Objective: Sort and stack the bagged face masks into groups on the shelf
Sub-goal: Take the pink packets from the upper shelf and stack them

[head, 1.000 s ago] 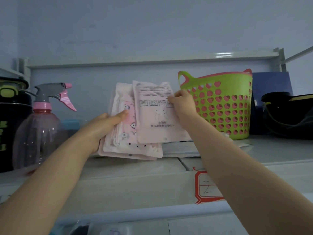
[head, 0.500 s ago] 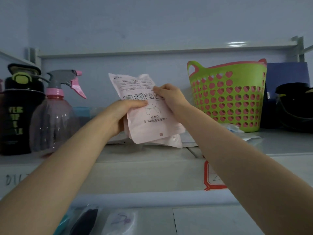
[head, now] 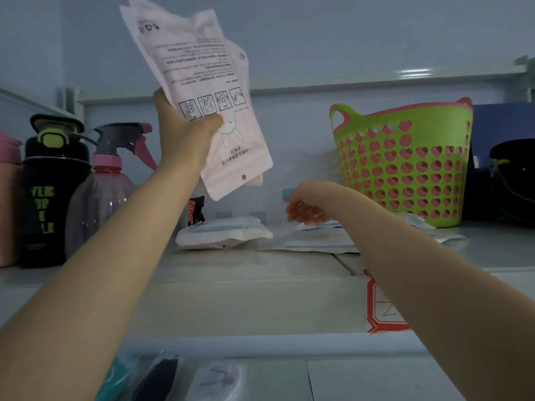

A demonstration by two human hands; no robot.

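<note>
Several pink mask bags [head: 208, 91] sit fanned in my left hand [head: 185, 137], whose fingers are clamped on their lower half, with the thumb pressed across the printed front. The bundle is held well above the shelf [head: 246, 285], its top leaning left. Below those fingers and a little to their right, a white mask bag [head: 224, 234] lies flat on the shelf. My right hand [head: 307, 204] hovers low, its fingers loosely curled and apart, gripping nothing that I can see, though blur softens them. Directly under them lie flat clear mask bags [head: 315, 241]. Just right of the right fingers stands a green basket [head: 405, 163] with heart-shaped holes. Left of the left fingers stand a spray bottle [head: 107, 183] and a black bottle [head: 52, 192].
</note>
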